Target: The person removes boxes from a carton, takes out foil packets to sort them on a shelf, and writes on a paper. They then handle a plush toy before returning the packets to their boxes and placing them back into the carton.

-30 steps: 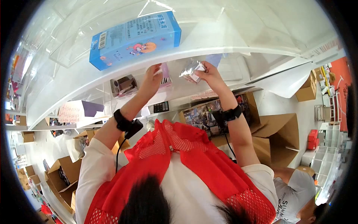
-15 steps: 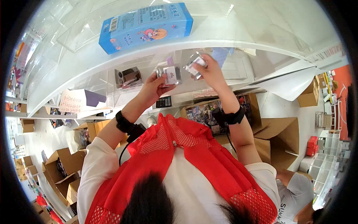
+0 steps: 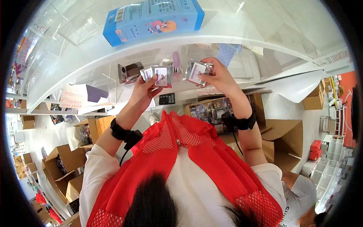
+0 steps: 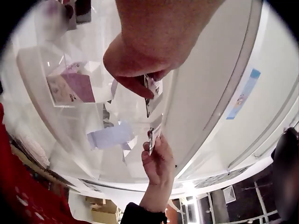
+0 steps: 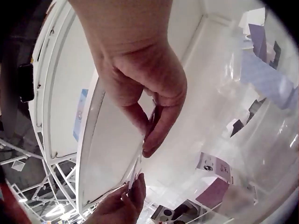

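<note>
In the head view, the left hand (image 3: 143,93) pinches silvery packets with white labels (image 3: 162,76), two of them overlapping. The right hand (image 3: 220,78) pinches one similar silvery packet (image 3: 197,72) between thumb and fingers. A narrow gap separates the packets of the two hands, which are held side by side beneath the upper shelf's edge. From the left wrist view, the left hand (image 4: 145,56) is above and the right hand (image 4: 159,161) below, each with a packet seen nearly edge-on. The right wrist view shows the right hand's fingers closed on its thin packet.
A blue box (image 3: 155,22) lies on the upper clear shelf (image 3: 264,44). Below are a small open box (image 3: 129,72), a handwritten card (image 3: 73,97) and a calculator (image 3: 166,99). Cardboard boxes (image 3: 283,142) stand beyond; another person (image 3: 300,196) is at lower right.
The left hand, seen without a visible packet at first, now holds labelled packets. The right hand's packet has turned its label toward the head camera. The blue box has shifted upward in the head view.
</note>
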`<state>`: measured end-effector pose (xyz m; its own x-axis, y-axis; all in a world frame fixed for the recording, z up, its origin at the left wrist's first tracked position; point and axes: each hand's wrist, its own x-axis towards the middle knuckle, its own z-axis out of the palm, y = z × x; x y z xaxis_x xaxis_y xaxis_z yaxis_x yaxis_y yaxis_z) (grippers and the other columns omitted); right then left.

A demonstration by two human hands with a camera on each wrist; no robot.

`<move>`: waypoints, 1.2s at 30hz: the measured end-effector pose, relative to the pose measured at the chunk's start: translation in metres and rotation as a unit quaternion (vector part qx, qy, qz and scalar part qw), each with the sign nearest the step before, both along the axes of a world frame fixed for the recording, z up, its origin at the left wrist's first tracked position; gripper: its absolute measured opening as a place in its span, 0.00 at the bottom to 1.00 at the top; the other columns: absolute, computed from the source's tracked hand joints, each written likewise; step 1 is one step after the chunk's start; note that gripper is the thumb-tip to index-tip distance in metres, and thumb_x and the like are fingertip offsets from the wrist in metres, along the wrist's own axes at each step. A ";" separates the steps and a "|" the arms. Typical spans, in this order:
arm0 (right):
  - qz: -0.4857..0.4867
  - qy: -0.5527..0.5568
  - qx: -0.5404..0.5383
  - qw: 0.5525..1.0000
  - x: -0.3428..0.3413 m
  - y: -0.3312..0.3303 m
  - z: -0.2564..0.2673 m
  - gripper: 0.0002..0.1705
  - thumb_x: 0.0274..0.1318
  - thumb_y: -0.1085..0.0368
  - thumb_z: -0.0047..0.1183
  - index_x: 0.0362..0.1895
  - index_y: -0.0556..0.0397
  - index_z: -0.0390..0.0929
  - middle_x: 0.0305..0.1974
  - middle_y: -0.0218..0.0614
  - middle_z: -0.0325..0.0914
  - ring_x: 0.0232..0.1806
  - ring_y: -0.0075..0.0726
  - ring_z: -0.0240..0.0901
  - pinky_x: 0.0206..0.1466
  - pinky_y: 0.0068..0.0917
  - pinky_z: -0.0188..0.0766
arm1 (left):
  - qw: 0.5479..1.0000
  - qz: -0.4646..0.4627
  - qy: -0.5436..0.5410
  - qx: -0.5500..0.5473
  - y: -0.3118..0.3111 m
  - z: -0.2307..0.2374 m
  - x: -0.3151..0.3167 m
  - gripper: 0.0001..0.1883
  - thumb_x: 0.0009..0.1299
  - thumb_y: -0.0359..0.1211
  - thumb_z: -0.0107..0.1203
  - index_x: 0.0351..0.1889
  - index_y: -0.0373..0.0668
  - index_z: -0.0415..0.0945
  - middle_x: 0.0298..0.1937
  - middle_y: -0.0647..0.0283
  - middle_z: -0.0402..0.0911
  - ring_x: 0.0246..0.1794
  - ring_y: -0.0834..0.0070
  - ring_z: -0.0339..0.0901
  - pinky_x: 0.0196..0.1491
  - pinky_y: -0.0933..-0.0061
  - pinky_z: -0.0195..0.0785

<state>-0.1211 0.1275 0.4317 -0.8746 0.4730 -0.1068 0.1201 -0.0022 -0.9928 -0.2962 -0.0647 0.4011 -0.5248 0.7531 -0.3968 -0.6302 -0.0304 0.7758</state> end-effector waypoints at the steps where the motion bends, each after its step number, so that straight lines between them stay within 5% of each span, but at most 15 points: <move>1: 0.003 -0.002 -0.010 1.000 0.000 0.000 0.001 0.24 0.49 0.73 0.51 0.51 0.58 0.59 0.31 0.38 0.71 0.27 0.27 0.71 0.24 0.24 0.72 | 1.000 0.006 -0.003 -0.004 -0.001 -0.002 -0.002 0.10 0.62 0.32 0.55 0.40 0.47 0.68 0.37 0.69 0.76 0.34 0.79 0.76 0.34 0.79 0.72; 9: -0.048 0.028 0.008 0.998 -0.034 -0.045 -0.016 0.19 0.54 0.66 0.46 0.50 0.55 0.60 0.24 0.36 0.70 0.23 0.27 0.70 0.19 0.24 0.67 | 0.993 0.049 0.080 -0.067 0.015 0.012 0.017 0.12 0.57 0.32 0.61 0.36 0.44 0.69 0.29 0.70 0.76 0.26 0.83 0.72 0.28 0.82 0.67; 13: -0.061 0.045 0.089 0.993 -0.050 -0.064 -0.016 0.24 0.50 0.68 0.52 0.50 0.56 0.59 0.32 0.37 0.69 0.26 0.23 0.69 0.20 0.20 0.68 | 0.983 0.057 0.170 -0.041 0.017 0.019 0.018 0.13 0.57 0.30 0.60 0.37 0.42 0.69 0.28 0.69 0.75 0.26 0.81 0.73 0.30 0.80 0.69; 17: -0.144 0.051 0.089 0.984 -0.047 -0.042 -0.028 0.23 0.50 0.69 0.52 0.49 0.59 0.59 0.34 0.39 0.70 0.26 0.25 0.70 0.21 0.22 0.70 | 0.991 0.073 0.093 0.060 0.010 0.012 0.010 0.10 0.70 0.33 0.40 0.44 0.36 0.64 0.43 0.59 0.72 0.38 0.72 0.74 0.42 0.69 0.71; 21: -0.180 0.049 0.153 0.970 -0.043 -0.031 -0.040 0.20 0.52 0.66 0.48 0.48 0.59 0.58 0.28 0.44 0.72 0.26 0.38 0.73 0.27 0.30 0.70 | 0.994 0.026 0.100 0.045 -0.001 0.012 0.003 0.08 0.69 0.31 0.42 0.43 0.40 0.66 0.38 0.62 0.74 0.38 0.74 0.74 0.44 0.72 0.68; 25: -0.050 -0.011 0.102 0.994 -0.048 -0.069 -0.041 0.23 0.56 0.62 0.45 0.51 0.58 0.53 0.33 0.48 0.71 0.35 0.44 0.72 0.34 0.36 0.70 | 0.995 -0.024 0.096 0.006 0.001 -0.012 0.014 0.06 0.69 0.32 0.45 0.41 0.45 0.68 0.32 0.68 0.75 0.33 0.78 0.74 0.44 0.74 0.64; 27: -0.078 0.044 -0.014 0.996 -0.061 -0.091 -0.044 0.24 0.57 0.61 0.45 0.53 0.58 0.52 0.36 0.49 0.69 0.37 0.42 0.72 0.34 0.35 0.71 | 0.997 -0.036 0.065 0.028 0.002 -0.024 0.015 0.09 0.68 0.32 0.46 0.46 0.45 0.67 0.36 0.68 0.75 0.34 0.80 0.73 0.41 0.75 0.63; 28: -0.091 0.070 -0.072 0.991 -0.066 -0.096 -0.049 0.25 0.57 0.61 0.44 0.53 0.59 0.51 0.38 0.49 0.68 0.38 0.41 0.71 0.33 0.34 0.71 | 0.996 -0.014 0.084 0.013 0.006 -0.029 0.017 0.11 0.68 0.31 0.46 0.48 0.45 0.67 0.37 0.67 0.75 0.35 0.80 0.73 0.41 0.75 0.63; 29: -0.074 0.073 0.124 0.987 -0.070 -0.082 -0.079 0.27 0.58 0.61 0.44 0.55 0.59 0.47 0.40 0.49 0.66 0.38 0.37 0.71 0.31 0.28 0.74 | 0.995 0.009 0.103 -0.002 0.012 -0.033 0.019 0.13 0.67 0.31 0.46 0.50 0.45 0.66 0.39 0.67 0.74 0.35 0.81 0.72 0.41 0.76 0.63; 32: -0.128 0.103 -0.033 0.986 -0.077 -0.070 -0.051 0.27 0.57 0.60 0.45 0.54 0.58 0.48 0.40 0.49 0.66 0.37 0.35 0.71 0.32 0.27 0.74 | 0.967 0.023 0.250 -0.036 0.018 -0.032 0.011 0.21 0.67 0.30 0.47 0.58 0.43 0.60 0.48 0.63 0.71 0.37 0.79 0.70 0.41 0.76 0.64; 33: -0.182 0.140 -0.023 0.973 -0.087 -0.064 -0.053 0.25 0.53 0.65 0.48 0.52 0.60 0.53 0.42 0.50 0.68 0.38 0.41 0.72 0.35 0.35 0.72 | 0.953 0.045 0.297 -0.034 0.024 -0.040 0.007 0.21 0.67 0.30 0.47 0.58 0.42 0.59 0.49 0.62 0.70 0.37 0.78 0.69 0.42 0.76 0.64; 35: -0.149 0.030 0.230 0.961 -0.103 -0.050 -0.042 0.23 0.50 0.67 0.49 0.49 0.60 0.56 0.38 0.54 0.70 0.37 0.50 0.72 0.36 0.39 0.70 | 0.878 0.020 0.475 -0.048 0.036 -0.103 -0.018 0.24 0.65 0.28 0.48 0.59 0.41 0.56 0.53 0.58 0.66 0.38 0.73 0.71 0.40 0.73 0.66; 36: -0.129 -0.022 0.351 0.927 -0.111 -0.045 -0.038 0.22 0.49 0.69 0.49 0.48 0.60 0.58 0.36 0.56 0.71 0.36 0.54 0.72 0.37 0.40 0.69 | 0.830 -0.032 0.556 -0.028 0.037 -0.100 -0.023 0.19 0.63 0.26 0.49 0.54 0.40 0.63 0.48 0.55 0.70 0.39 0.69 0.72 0.40 0.71 0.67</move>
<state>-0.2325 0.0822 0.3938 -0.7245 0.6327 0.2734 0.2465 0.6083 -0.7545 -0.3195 -0.0282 0.3014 -0.5504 0.7897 0.2710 0.4780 0.0319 0.8778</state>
